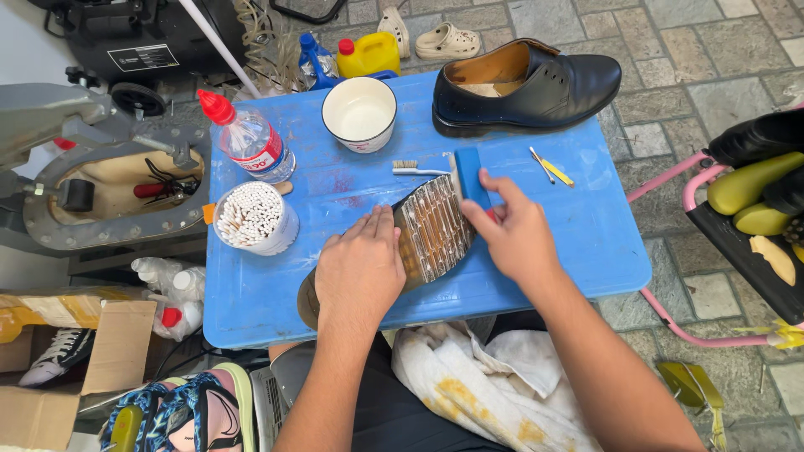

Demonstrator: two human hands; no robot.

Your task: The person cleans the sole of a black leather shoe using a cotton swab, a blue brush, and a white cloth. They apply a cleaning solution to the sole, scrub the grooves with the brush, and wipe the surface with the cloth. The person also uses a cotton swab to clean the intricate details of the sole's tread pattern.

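A stained white cloth (pixel 469 377) lay across the lap. On the blue table (pixel 586 243), the left hand (pixel 360 268) pressed flat, fingers released, on an upturned shoe (pixel 423 238), while the right hand (pixel 515 234) grasped a blue brush (pixel 469 176) against its sole. Beyond stood 1 white bowl (pixel 359 113) and 1 black shoe (pixel 528 88).

A black dress shoe (pixel 528 88), white bowl (pixel 359 113), red-capped plastic bottle (pixel 251 138) and cup of white sticks (pixel 254 218) sit on a blue table (pixel 586 243).

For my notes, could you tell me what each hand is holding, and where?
The left hand presses flat on the upturned shoe, over its middle. The right hand grips the blue brush by its lower end.
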